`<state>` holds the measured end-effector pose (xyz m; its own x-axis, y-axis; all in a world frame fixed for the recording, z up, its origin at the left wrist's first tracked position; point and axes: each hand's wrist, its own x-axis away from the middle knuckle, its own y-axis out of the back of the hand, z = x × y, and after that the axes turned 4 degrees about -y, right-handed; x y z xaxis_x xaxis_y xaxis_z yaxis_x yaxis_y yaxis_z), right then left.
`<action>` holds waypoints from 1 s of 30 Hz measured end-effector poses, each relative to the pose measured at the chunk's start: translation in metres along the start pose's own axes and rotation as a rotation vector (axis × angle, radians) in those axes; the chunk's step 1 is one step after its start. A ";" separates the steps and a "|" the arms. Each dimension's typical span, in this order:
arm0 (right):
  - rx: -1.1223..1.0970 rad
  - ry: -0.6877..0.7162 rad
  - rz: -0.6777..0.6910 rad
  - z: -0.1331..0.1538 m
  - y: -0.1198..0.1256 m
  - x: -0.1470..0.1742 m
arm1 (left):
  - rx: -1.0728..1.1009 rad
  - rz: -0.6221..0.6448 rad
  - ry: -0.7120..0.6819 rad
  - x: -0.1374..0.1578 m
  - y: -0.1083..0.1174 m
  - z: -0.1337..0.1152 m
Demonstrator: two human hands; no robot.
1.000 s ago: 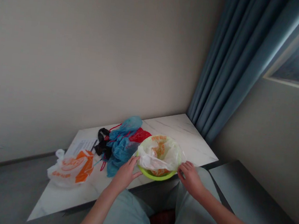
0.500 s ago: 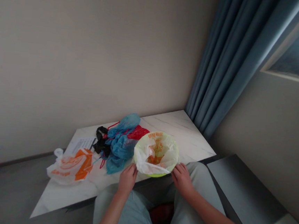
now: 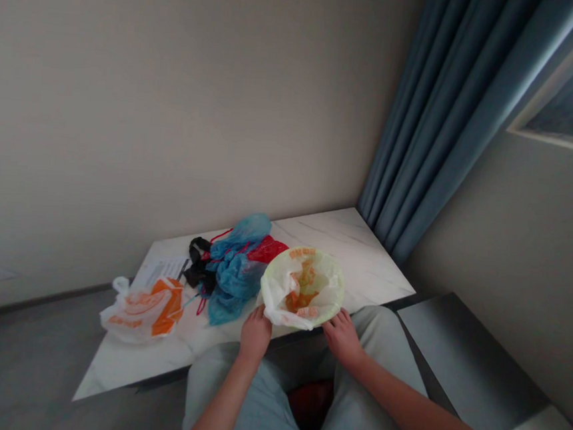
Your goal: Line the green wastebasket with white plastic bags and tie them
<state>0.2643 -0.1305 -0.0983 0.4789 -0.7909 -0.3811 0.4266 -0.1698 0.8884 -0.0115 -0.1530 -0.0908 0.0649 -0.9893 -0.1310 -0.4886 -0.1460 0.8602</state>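
A white plastic bag (image 3: 279,301) with orange print lines a round light-green bin (image 3: 336,273) at the near edge of the table. The bag's edge is folded over the near rim, and the green shows through it. My left hand (image 3: 256,333) is closed on the bag at the near left of the rim. At the near right, my right hand (image 3: 342,335) has its fingers bent around the bag's edge; their tips are partly hidden under the rim.
Left of the bin lie crumpled blue bags (image 3: 235,277), a red bag (image 3: 267,249) and a black bag (image 3: 200,274). A white-and-orange bag (image 3: 148,310) sits farther left, near a printed sheet (image 3: 156,270). The marble-patterned table (image 3: 368,249) meets the wall; a blue curtain (image 3: 435,121) hangs at right.
The bag's edge has come down over the near rim, covering the bright green that showed there. Both hands have moved slightly inward under the rim. The view has shifted a little.
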 end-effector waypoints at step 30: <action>-0.582 -0.600 -0.447 -0.032 0.009 0.005 | 1.364 -0.340 0.511 0.029 0.005 0.029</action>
<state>0.2946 -0.1174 -0.1002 -0.2268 -0.9211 -0.3163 0.8683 -0.3383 0.3627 -0.0373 -0.1819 -0.1045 0.4882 -0.8485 0.2041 -0.7848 -0.5292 -0.3227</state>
